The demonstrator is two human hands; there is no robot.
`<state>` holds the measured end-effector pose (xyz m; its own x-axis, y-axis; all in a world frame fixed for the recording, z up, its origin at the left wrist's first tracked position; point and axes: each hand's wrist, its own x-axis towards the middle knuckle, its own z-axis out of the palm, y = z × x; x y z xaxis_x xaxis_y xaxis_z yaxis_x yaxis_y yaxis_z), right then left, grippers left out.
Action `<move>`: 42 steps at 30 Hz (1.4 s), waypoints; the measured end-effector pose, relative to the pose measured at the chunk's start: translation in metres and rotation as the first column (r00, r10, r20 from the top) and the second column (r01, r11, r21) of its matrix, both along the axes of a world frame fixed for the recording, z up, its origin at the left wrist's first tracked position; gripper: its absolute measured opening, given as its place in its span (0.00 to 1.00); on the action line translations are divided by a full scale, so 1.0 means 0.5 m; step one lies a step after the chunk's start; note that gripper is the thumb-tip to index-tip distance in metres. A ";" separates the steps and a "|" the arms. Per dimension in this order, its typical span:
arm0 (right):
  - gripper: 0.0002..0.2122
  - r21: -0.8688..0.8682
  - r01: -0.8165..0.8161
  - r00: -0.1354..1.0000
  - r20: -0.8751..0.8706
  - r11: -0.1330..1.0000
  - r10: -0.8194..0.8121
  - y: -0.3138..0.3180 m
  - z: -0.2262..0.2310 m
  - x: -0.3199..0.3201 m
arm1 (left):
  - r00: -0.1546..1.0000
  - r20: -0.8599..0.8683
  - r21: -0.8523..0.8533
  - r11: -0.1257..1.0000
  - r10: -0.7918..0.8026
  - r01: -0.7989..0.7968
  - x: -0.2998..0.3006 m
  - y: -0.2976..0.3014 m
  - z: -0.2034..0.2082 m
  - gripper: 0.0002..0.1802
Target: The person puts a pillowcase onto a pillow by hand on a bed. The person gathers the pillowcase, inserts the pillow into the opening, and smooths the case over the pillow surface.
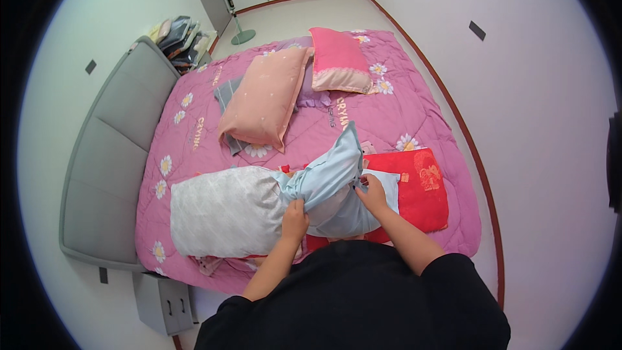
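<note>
A pale grey patterned pillow (223, 212) lies across the near side of the bed, its right end bunched against a light blue pillowcase (330, 167). At that gathered end my left hand (295, 221) is closed on the blue cloth. My right hand (371, 193) pinches the pillowcase further right, near its loose, raised part. Part of the blue cloth hangs in folds between my hands and spreads over a red pillow (424, 188) on the right. What lies inside the blue folds is hidden.
The bed has a pink daisy-print quilt (194, 100) and a grey headboard (116, 149) at left. Toward the far side lie a peach pillow (265, 97) and a bright pink pillow (340, 58). A grey nightstand (159, 301) and a standing fan (243, 35) flank the bed.
</note>
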<state>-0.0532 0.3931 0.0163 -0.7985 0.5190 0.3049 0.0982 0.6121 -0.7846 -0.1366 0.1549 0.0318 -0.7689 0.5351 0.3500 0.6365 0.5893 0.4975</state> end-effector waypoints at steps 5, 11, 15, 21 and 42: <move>0.14 -0.030 -0.011 0.999 -0.033 0.999 0.010 -0.011 0.010 -0.018 | 1.000 0.004 0.023 1.000 -0.016 0.016 0.016 0.004 -0.008 0.13; 0.14 0.340 -0.072 0.967 -0.206 0.938 0.149 -0.055 0.134 -0.013 | 0.993 0.088 0.019 0.997 -0.082 0.081 0.043 0.005 -0.007 0.11; 0.17 0.472 -0.287 0.938 -0.038 0.834 0.344 -0.075 0.195 -0.033 | 0.984 0.027 0.151 0.973 -0.178 0.172 0.067 0.030 -0.003 0.08; 0.35 0.552 -0.548 0.820 0.501 0.628 0.275 -0.055 0.179 -0.048 | 0.970 0.034 0.131 0.963 -0.242 0.236 0.111 0.066 -0.001 0.10; 0.22 0.272 -0.722 0.689 0.197 0.637 0.697 0.037 0.122 0.042 | 0.160 0.903 0.325 0.392 -0.399 -0.861 0.234 0.088 -0.057 0.16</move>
